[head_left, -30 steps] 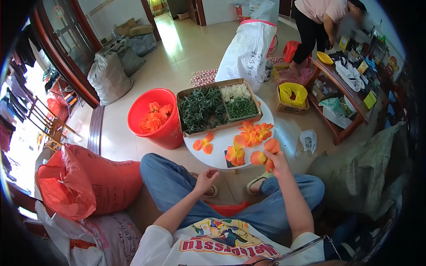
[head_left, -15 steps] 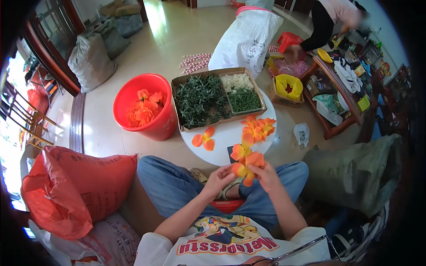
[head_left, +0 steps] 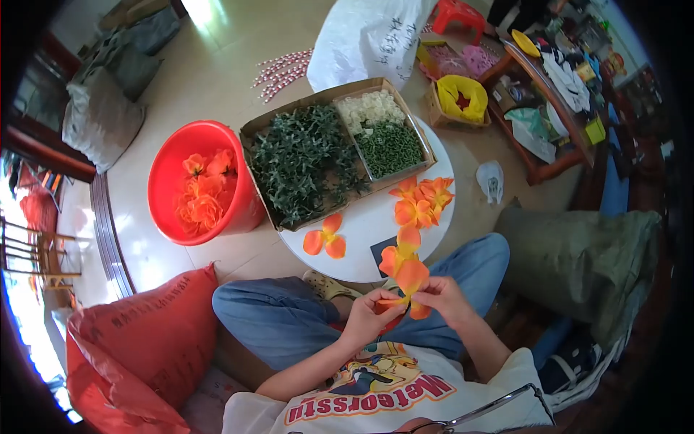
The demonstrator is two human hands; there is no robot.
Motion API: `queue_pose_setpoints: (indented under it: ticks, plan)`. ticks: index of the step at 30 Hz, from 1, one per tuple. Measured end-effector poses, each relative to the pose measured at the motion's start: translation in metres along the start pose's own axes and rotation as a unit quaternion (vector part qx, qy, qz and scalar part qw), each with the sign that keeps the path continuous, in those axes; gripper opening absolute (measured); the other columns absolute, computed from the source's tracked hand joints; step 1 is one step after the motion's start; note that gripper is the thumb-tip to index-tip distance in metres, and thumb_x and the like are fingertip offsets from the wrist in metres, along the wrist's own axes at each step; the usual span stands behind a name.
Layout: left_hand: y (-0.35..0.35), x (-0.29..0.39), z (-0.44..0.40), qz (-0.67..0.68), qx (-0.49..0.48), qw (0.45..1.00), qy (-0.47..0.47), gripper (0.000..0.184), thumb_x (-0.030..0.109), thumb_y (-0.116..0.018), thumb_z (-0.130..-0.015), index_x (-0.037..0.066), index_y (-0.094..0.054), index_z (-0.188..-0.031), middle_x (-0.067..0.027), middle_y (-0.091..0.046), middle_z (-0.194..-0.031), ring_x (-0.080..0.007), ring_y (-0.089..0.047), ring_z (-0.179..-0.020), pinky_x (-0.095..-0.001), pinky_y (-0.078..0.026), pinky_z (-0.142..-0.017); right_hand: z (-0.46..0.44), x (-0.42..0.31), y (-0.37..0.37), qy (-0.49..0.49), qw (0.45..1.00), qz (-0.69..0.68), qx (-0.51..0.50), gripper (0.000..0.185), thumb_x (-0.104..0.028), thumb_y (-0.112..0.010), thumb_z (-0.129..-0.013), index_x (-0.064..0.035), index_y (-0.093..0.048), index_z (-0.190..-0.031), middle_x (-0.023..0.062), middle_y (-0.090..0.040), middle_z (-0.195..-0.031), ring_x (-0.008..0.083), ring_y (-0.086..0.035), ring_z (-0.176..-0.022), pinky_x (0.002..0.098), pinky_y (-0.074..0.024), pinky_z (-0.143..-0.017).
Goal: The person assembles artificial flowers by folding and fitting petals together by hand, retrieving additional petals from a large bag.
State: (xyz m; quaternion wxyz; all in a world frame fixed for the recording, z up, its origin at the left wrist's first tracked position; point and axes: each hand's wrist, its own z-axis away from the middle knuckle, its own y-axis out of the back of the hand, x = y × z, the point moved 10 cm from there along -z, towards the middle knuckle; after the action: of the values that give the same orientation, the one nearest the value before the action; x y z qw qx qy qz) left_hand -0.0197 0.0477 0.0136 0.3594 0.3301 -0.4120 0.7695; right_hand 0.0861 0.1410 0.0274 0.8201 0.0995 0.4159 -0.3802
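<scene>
Over my lap, both hands pinch an artificial flower petal piece [head_left: 411,276], orange with a yellow centre. My left hand [head_left: 369,315] has its fingers closed on the lower left petal. The fingertips of my right hand [head_left: 442,298] press together at the flower's right side, near its centre. More orange petals reach up from it toward the round white table [head_left: 336,267], overlapping in view. On the table lie a cluster of orange petal pieces [head_left: 423,204], a single petal piece [head_left: 325,237] and a dark flat square [head_left: 384,254], partly covered.
A cardboard tray [head_left: 254,181] holds green sprigs [head_left: 307,163] and a clear box of white and green pieces [head_left: 383,137]. The red bucket [head_left: 160,202] contains orange flowers. Red sacks [head_left: 137,340] stand left, a dark green sack [head_left: 578,267] right. A person stands at the far right.
My view has tilted down and shifted. Both hands have moved slightly lower with the flower, which is turned differently between my fingers. Less of the person at the back shows.
</scene>
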Motion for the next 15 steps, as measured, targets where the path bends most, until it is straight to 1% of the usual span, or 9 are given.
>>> queue_pose_setpoints:
  ticks: [3, 6, 10, 11, 14, 15]
  plan:
    - [0.006, 0.018, -0.016, 0.023, 0.019, 0.999, -0.018, 0.012, 0.005, -0.070, -0.084, 0.001, -0.062, -0.092, -0.0005, -0.065, -0.088, -0.0034, -0.056, -0.080, -0.0192, -0.046, -0.074, -0.015, -0.023, 0.005, 0.027, 0.998, 0.043, 0.024, 0.006, -0.005, -0.069, -0.081, -0.0014, -0.066, -0.084, 0.0010, -0.066, -0.077, 0.0055, -0.060, -0.069, 0.0198, -0.0476, -0.062]
    - [0.015, 0.018, -0.034, -0.005, 0.037, 0.999, -0.032, 0.012, 0.002, -0.069, -0.084, 0.003, -0.060, -0.091, 0.0000, -0.064, -0.089, -0.0036, -0.058, -0.080, -0.0180, -0.046, -0.072, -0.035, -0.034, 0.013, 0.038, 0.999, 0.024, 0.028, 0.005, -0.004, -0.069, -0.081, -0.0013, -0.065, -0.083, 0.0007, -0.065, -0.077, 0.0054, -0.060, -0.068, 0.0198, -0.0475, -0.062]
    - [0.015, 0.019, -0.047, 0.045, 0.052, 0.997, -0.048, 0.012, 0.005, -0.070, -0.084, 0.002, -0.061, -0.091, -0.0007, -0.065, -0.087, -0.0040, -0.058, -0.079, -0.0180, -0.046, -0.072, -0.050, -0.048, 0.014, 0.053, 0.998, 0.038, 0.004, 0.007, -0.005, -0.068, -0.082, -0.0013, -0.065, -0.087, 0.0005, -0.065, -0.080, 0.0048, -0.060, -0.071, 0.0196, -0.0477, -0.064]
    - [0.015, 0.022, -0.049, 0.055, 0.053, 0.996, -0.043, 0.012, 0.004, -0.069, -0.084, 0.001, -0.060, -0.092, -0.0010, -0.065, -0.089, -0.0044, -0.058, -0.080, -0.0182, -0.047, -0.073, -0.052, -0.053, 0.012, 0.061, 0.997, 0.035, -0.006, 0.008, -0.005, -0.068, -0.083, -0.0013, -0.066, -0.089, 0.0001, -0.065, -0.081, 0.0043, -0.059, -0.071, 0.0195, -0.0475, -0.065]
    - [0.014, 0.041, -0.055, 0.062, 0.052, 0.993, -0.088, 0.012, 0.004, -0.068, -0.085, 0.000, -0.059, -0.093, -0.0012, -0.065, -0.091, -0.0047, -0.059, -0.081, -0.0190, -0.048, -0.074, -0.055, -0.070, 0.002, 0.064, 0.996, 0.053, -0.043, 0.011, -0.006, -0.068, -0.084, -0.0013, -0.066, -0.093, 0.0003, -0.066, -0.084, 0.0048, -0.060, -0.074, 0.0203, -0.0483, -0.068]
    - [0.015, 0.049, -0.056, 0.022, 0.053, 0.994, -0.098, 0.012, 0.003, -0.067, -0.086, 0.000, -0.059, -0.094, -0.0014, -0.065, -0.092, -0.0041, -0.059, -0.080, -0.0195, -0.049, -0.073, -0.057, -0.072, -0.002, 0.063, 0.994, 0.063, -0.059, 0.013, -0.006, -0.068, -0.084, -0.0013, -0.066, -0.095, 0.0006, -0.067, -0.086, 0.0052, -0.061, -0.075, 0.0207, -0.0488, -0.069]
